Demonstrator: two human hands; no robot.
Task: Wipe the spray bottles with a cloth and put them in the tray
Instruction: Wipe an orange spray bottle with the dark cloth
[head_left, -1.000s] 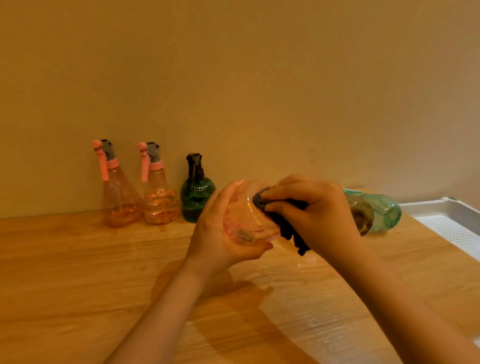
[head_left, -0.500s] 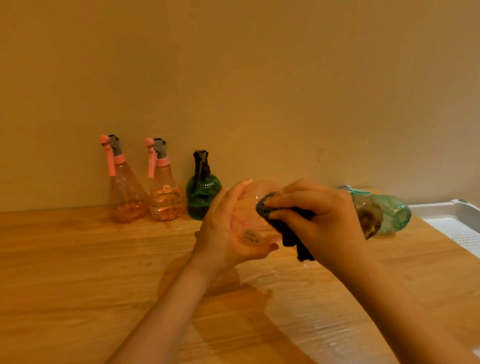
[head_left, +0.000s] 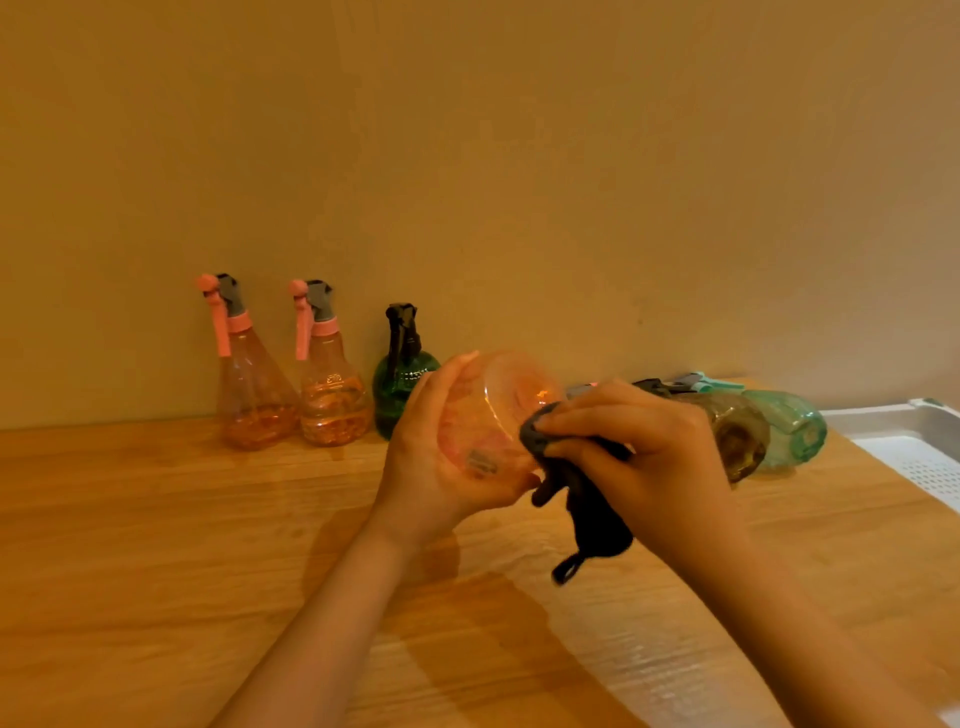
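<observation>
Orange bottle gripped in left hand; right hand pinches dark cloth against it.

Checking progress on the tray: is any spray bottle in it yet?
No, the visible part of the white tray holds no bottle; the brown bottle lies on the table.

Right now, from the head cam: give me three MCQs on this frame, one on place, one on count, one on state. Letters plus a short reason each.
1. Where is the white tray?
A. far left
B. right edge of the table
C. against the wall, centre

2. How many bottles stand upright by the wall?
A. one
B. three
C. five

3. What does the right hand hold?
A. a dark cloth
B. a spray trigger
C. nothing

Key:
1 B, it sits at the frame's right edge.
2 B, two orange bottles and a green bottle.
3 A, the dark cloth is pressed against the orange bottle held by the left hand.
</observation>
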